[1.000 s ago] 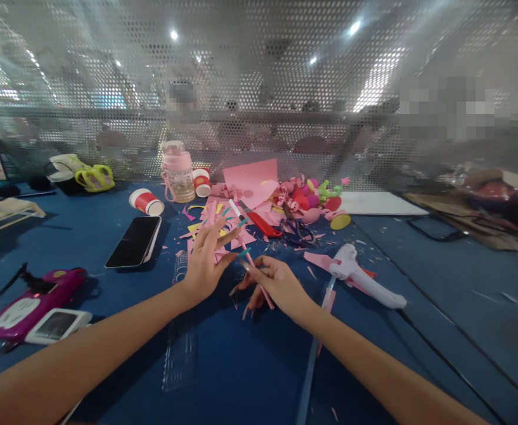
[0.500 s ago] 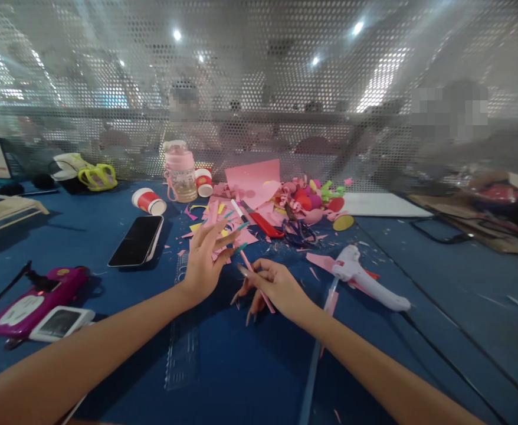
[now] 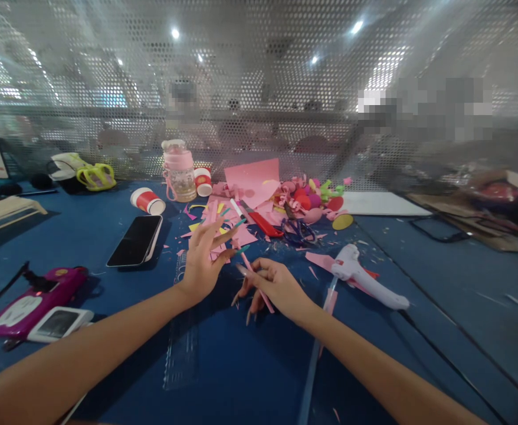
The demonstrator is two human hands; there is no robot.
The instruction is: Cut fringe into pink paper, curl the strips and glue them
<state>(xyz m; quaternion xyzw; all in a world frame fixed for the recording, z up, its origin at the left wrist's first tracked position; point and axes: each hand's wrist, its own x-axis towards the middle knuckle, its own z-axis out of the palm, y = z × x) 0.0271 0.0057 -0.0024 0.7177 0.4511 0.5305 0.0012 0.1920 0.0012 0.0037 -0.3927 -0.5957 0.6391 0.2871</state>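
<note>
My right hand (image 3: 276, 286) is closed on a thin pink stick, perhaps rolled paper (image 3: 246, 261), gripped between thumb and fingers. Its other fingers curl below. The stick slants, its upper end pointing towards my left hand (image 3: 202, 268). That hand has its fingers spread, with long green nails, and its thumb tip is at or very near the stick's upper end; I cannot tell if they touch. Beyond the fingers lie pink paper scraps (image 3: 245, 234), a white pen (image 3: 236, 209), a red-handled cutter (image 3: 265, 224) and dark blue scissors (image 3: 301, 232).
A white glue gun (image 3: 369, 280) lies right, beside a long translucent strip (image 3: 312, 378). Left are a clear ruler (image 3: 180, 354), phone (image 3: 135, 241), purple device (image 3: 38, 301) and paper cup (image 3: 147, 201). A pink-lidded bottle (image 3: 179, 171) stands behind, near a perforated screen (image 3: 259, 77).
Almost nothing differs. The view has shifted very slightly, and my left fingers have moved a little; my right hand keeps the pink stick in the same pose.
</note>
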